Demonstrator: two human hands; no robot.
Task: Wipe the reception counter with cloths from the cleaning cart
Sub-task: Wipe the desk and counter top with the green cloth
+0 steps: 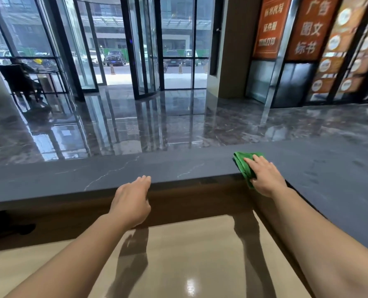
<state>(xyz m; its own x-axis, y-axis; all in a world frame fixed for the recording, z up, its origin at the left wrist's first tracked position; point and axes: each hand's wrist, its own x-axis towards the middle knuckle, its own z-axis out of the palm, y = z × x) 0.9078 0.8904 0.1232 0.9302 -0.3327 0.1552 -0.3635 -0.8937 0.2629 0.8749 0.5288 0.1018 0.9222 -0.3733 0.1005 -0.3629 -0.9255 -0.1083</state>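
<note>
status: mid-wipe | right hand (264, 177) flat, fingers straight, pressing green cloth (243, 166) on dark counter top (135, 171) at its corner | left hand (133, 201) relaxed, holds nothing, fingertips at counter edge | left stretch likely unwiped, can't confirm | cart not in view

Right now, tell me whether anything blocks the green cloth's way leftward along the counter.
Nothing visible lies on the counter left of the green cloth under the right hand; only the left hand reaches its near edge.
</note>
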